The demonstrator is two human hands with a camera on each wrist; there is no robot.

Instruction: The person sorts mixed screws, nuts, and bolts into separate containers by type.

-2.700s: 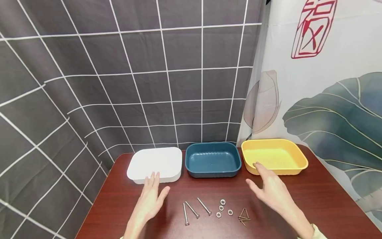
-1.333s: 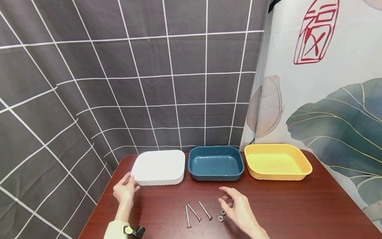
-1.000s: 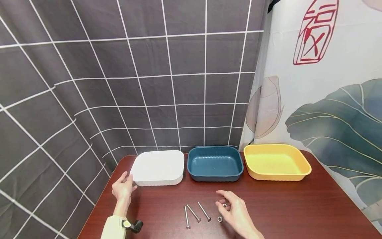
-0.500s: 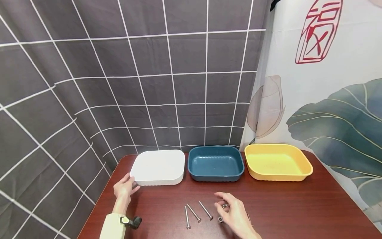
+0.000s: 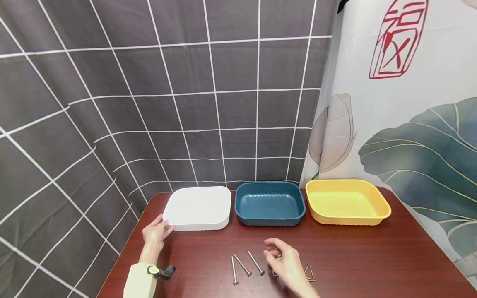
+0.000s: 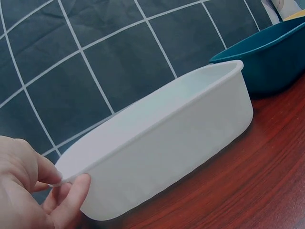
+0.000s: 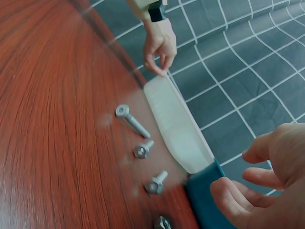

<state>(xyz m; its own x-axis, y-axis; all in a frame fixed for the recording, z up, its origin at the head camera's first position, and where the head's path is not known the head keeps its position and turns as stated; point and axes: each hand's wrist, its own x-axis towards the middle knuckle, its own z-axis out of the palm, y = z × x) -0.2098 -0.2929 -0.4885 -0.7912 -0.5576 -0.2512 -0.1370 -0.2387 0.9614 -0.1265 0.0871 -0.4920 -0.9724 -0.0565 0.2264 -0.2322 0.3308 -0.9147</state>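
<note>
My left hand (image 5: 154,235) pinches the front left corner of a white plastic tray (image 5: 199,207); in the left wrist view, thumb and fingers (image 6: 78,191) sit on either side of its rim. My right hand (image 5: 287,265) hovers over the table with fingers loosely bent and nothing between them. Beneath it, metal nuts (image 5: 275,274) are mostly hidden; one nut (image 7: 163,223) shows at the bottom of the right wrist view. Three bolts (image 5: 242,265) lie left of that hand. Several small screws (image 5: 310,274) lie just right of it, partly covered.
A dark blue tray (image 5: 270,221) stands in the middle of the back row, beside the white one. To its right is a yellow tray (image 5: 346,220). Grey gridded cloth (image 5: 167,103) hangs close behind the reddish-brown table (image 5: 354,256).
My left hand has gone from the white tray's front to its left corner and taken hold. My right hand has come left from the yellow tray over the nuts, drifting slightly further left lately.
</note>
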